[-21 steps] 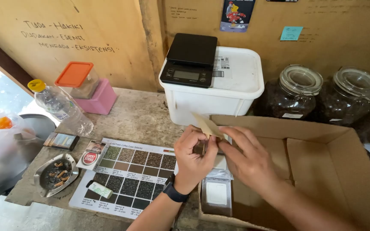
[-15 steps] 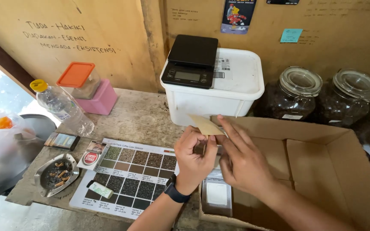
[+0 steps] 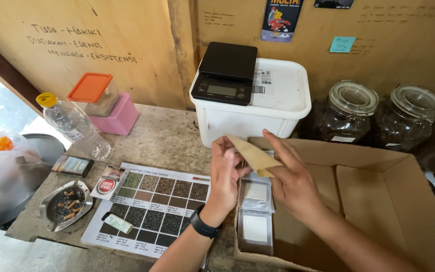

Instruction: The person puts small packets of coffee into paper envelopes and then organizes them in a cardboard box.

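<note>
A flat brown paper pouch (image 3: 254, 155) is held between both hands over the left end of an open cardboard box (image 3: 378, 186). My left hand (image 3: 225, 174), with a black wristband, pinches the pouch's left end. My right hand (image 3: 290, 176) grips it from the right, fingers spread along its upper edge. Below the hands, inside the box, stand several brown pouches with white labels (image 3: 255, 229).
A black digital scale (image 3: 226, 73) sits on a white lidded tub (image 3: 258, 103). Glass jars of dark beans (image 3: 348, 113) line the back right. A laminated colour chart (image 3: 154, 204), an ashtray (image 3: 66, 204), a plastic bottle (image 3: 74, 126) and a pink box (image 3: 114, 116) lie to the left.
Both hands have turned the pouch slightly; my right fingers now lie further along its top edge. Everything else is unchanged.
</note>
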